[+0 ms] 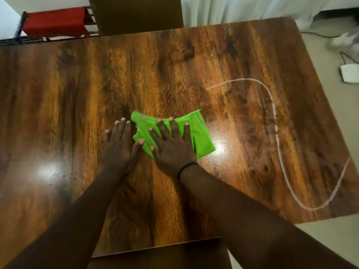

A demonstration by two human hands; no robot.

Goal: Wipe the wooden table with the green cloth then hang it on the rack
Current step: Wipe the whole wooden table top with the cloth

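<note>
A bright green cloth [200, 133] lies crumpled near the middle of the wooden table [77, 90]. My right hand [172, 144] presses flat on the cloth with its fingers spread. My left hand [119, 142] rests flat on the bare wood just left of the cloth, its thumb touching the cloth's edge. A white chalk-like line [277, 144] curves across the right part of the table, with smeared marks inside it. A dark metal rack [21, 28] with a red cloth [56, 22] over it stands beyond the table's far left corner.
A brown chair back [136, 14] stands at the table's far edge and another chair [161, 253] at the near edge. White curtains hang behind. On the floor at the right lie a white box [349, 72] and cables.
</note>
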